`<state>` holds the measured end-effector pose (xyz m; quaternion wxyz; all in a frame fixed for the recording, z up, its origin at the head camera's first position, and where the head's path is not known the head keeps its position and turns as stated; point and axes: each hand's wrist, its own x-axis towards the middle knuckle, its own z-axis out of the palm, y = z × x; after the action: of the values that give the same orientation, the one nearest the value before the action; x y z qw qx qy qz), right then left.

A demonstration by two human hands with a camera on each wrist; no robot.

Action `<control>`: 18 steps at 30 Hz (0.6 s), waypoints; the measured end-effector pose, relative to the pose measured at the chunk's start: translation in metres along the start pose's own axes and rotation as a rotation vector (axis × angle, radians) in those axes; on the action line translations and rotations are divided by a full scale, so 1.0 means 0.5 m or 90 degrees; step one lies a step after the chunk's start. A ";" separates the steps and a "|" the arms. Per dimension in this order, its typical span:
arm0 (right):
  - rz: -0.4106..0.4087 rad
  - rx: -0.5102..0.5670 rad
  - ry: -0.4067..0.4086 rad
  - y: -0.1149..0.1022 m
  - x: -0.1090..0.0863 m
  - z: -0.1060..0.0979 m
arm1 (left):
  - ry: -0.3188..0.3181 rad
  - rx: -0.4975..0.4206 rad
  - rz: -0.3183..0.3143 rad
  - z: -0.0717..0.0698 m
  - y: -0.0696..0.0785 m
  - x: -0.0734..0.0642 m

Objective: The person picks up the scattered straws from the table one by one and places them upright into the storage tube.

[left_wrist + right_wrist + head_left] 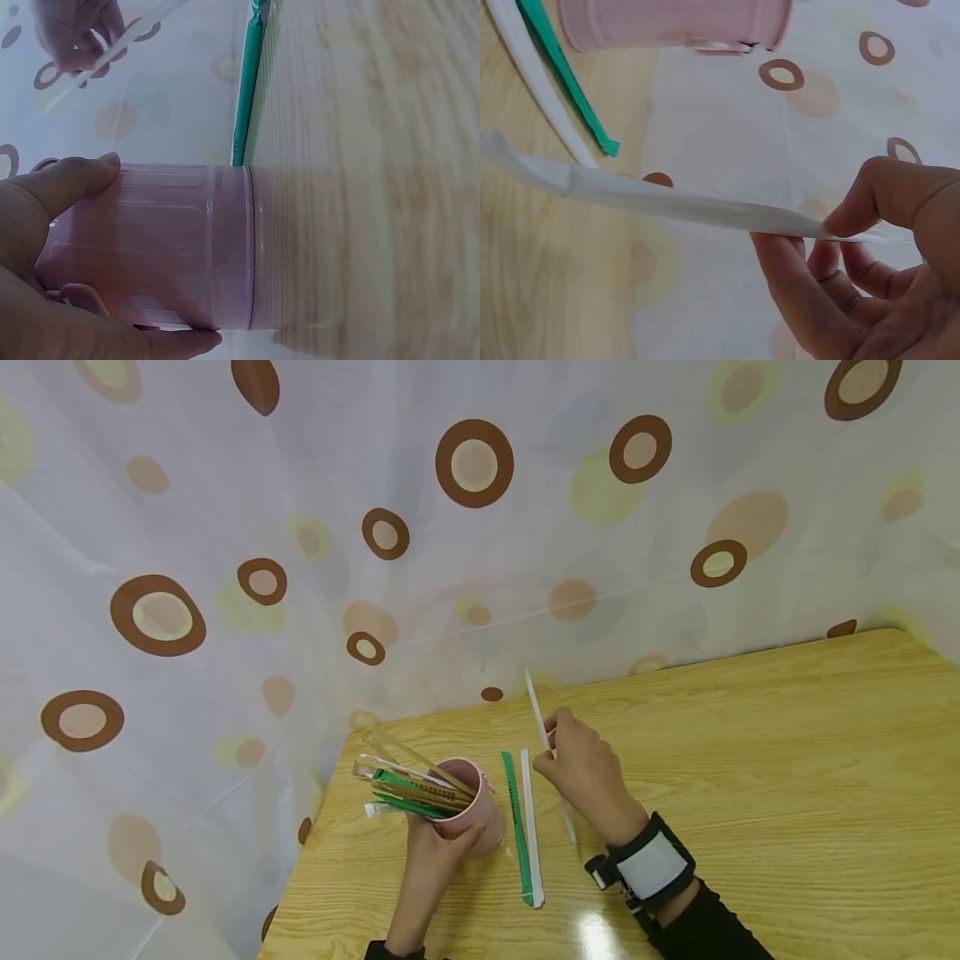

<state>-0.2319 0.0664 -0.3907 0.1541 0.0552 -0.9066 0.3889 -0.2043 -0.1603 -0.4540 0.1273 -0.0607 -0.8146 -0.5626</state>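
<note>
My left hand [432, 852] grips a pink metal bucket [486, 827] low on its side, thumb along one face and fingers round the other. Several wrapped straws [420, 789] in green, white and brown paper lean out of the bucket toward the left. Between thumb and fingertips, my right hand [588, 768] pinches a white paper-wrapped straw [682, 206], held slanting above the table. A green-wrapped straw [517, 827] and another white-wrapped straw [532, 827] lie side by side on the table, between the bucket and my right hand.
The wooden table [787, 760] stretches off to the right. Behind it and to the left hangs a white curtain [315, 460] with brown and beige circles, meeting the table's back edge. A strapped wrist camera [648, 864] sits on the right wrist.
</note>
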 end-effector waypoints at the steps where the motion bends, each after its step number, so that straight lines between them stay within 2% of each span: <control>1: -0.006 0.010 0.011 -0.002 0.001 -0.004 | -0.001 0.000 -0.001 0.000 0.002 0.000; 9: -0.057 0.071 0.086 -0.020 -0.001 -0.036 | -0.013 -0.013 -0.004 -0.002 0.015 0.001; 18: -0.146 0.098 0.175 -0.041 -0.008 -0.073 | -0.003 -0.004 0.007 -0.001 0.000 -0.001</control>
<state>-0.2148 0.0782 -0.3542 0.3154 0.1158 -0.8324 0.4407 -0.2039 -0.1607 -0.4539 0.1287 -0.0671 -0.8129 -0.5640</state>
